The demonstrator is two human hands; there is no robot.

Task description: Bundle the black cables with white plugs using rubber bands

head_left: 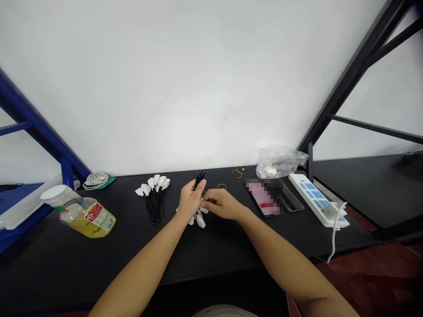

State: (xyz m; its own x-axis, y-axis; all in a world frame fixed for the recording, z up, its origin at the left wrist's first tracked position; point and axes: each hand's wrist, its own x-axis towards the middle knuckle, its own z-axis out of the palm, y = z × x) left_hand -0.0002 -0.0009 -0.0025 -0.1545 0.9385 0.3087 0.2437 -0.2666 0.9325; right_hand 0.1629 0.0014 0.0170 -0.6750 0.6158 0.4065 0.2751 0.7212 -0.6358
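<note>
My left hand (pixel 189 198) is closed around a bundle of thin black cables (pixel 200 177). Their dark ends stick up past my thumb, and white tag-like pieces (pixel 199 219) fan out below at the other end. My right hand (pixel 223 203) is closed in a pinch against the bundle, just above the white pieces. A thin yellowish rubber band (pixel 204 191) shows in part between the two hands; my fingers hide the rest. To the left, several similar black cables with white ends (pixel 154 196) lie loosely together on the black table (pixel 132 259).
A loose rubber band (pixel 221 186) and yellow band pieces (pixel 238 172) lie behind my right hand. On the right are two phones (pixel 262 198), a clear plastic bag (pixel 280 159) and a white power strip (pixel 313 198). A tilted plastic jar (pixel 82 213) and coiled white cable (pixel 95 180) are left.
</note>
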